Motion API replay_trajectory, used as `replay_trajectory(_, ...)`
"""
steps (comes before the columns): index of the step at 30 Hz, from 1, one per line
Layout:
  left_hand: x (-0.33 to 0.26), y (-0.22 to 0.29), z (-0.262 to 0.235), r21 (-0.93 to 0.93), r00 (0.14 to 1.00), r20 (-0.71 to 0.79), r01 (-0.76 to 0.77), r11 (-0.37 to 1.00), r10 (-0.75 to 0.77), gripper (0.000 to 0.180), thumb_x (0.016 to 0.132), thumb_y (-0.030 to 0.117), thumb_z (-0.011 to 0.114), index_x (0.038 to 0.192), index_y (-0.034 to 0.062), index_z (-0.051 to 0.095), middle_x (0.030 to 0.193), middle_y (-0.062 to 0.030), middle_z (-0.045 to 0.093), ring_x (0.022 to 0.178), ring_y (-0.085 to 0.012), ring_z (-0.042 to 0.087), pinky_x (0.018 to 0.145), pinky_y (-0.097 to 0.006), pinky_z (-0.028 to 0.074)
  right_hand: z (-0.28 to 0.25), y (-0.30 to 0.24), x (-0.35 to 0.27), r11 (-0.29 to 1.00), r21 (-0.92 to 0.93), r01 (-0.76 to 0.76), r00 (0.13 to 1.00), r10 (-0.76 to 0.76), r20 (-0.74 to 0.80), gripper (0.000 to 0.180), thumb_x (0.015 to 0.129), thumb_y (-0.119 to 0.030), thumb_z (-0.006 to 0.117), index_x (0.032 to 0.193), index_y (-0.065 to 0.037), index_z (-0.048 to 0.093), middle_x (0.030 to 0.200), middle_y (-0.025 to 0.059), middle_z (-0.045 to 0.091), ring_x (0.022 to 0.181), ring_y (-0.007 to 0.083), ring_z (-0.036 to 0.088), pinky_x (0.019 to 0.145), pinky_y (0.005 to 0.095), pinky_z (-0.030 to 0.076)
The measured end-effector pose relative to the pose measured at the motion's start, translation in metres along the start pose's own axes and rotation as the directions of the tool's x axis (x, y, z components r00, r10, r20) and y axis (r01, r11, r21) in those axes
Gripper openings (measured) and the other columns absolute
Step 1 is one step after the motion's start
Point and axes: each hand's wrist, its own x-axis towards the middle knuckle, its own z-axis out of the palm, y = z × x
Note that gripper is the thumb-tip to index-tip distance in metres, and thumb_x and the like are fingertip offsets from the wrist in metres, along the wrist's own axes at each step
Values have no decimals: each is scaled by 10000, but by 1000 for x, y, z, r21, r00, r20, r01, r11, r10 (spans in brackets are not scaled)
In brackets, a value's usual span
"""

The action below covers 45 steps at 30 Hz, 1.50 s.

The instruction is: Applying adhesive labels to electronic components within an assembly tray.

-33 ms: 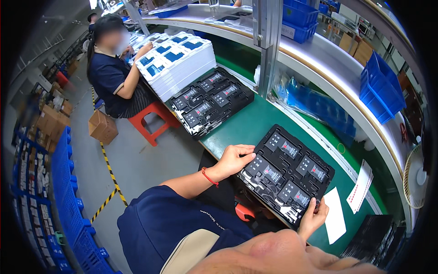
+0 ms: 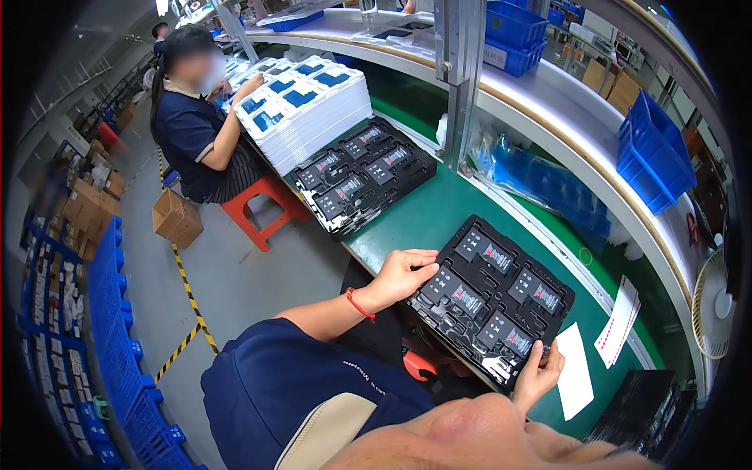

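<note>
Green bench (image 2: 439, 211): black tray (image 2: 492, 298) btwn left hand (image 2: 399, 276) & right hand (image 2: 536, 377)

A black moulded tray (image 2: 492, 301) of six dark packs lies flat, angled, on the green bench.

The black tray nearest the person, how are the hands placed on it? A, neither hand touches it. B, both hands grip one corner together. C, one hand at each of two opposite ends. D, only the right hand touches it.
C: the left hand rests on the near-left end of the black tray, while the right hand holds its opposite end, by the white paper slip.
</note>
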Motion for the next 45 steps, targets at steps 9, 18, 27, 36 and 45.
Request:
replay_trajectory(9,3,33,-7,-693,925,185,361,624,-331,584,918,65,680,1413,-57,395,1120,-147,656,997,-178,667,834,-301,579,-14,-18,5,915,400,-49,999,47,13,445,863,-10,673,1287,73,570,950,34,494,760,100,408,687,222,372)
replay_trajectory(18,-12,22,-98,-651,922,292,387,653,-255,358,936,97,633,1262,-29,555,1106,-128,691,922,-185,711,838,-328,588,2,-67,2,885,461,59,929,-218,300,371,867,-48,677,1227,27,628,1002,68,583,835,143,504,786,262,439)
replay_trajectory(27,-24,-16,-189,-680,912,-344,-78,729,-223,192,985,127,579,1132,8,614,1015,-87,707,838,-167,711,764,-332,600,3,-38,10,934,358,7,957,-111,269,243,867,-52,681,1097,23,666,982,73,612,875,160,531,821,280,446)
replay_trajectory(36,29,-56,-158,-477,621,-733,-179,861,-277,271,1016,88,500,1280,23,497,1185,-88,629,1014,-185,629,903,-355,517,-3,-27,3,975,198,102,966,-144,213,199,834,-26,679,1026,26,685,995,129,635,944,256,588,871,345,456)
replay_trajectory(45,60,-91,-176,-249,570,-814,-173,953,-110,383,931,-13,576,1308,-9,509,1170,-93,620,1010,-185,611,887,-338,503,-6,-23,0,968,230,104,968,-152,201,182,842,-9,667,1018,34,669,1010,139,630,971,258,594,913,343,449)
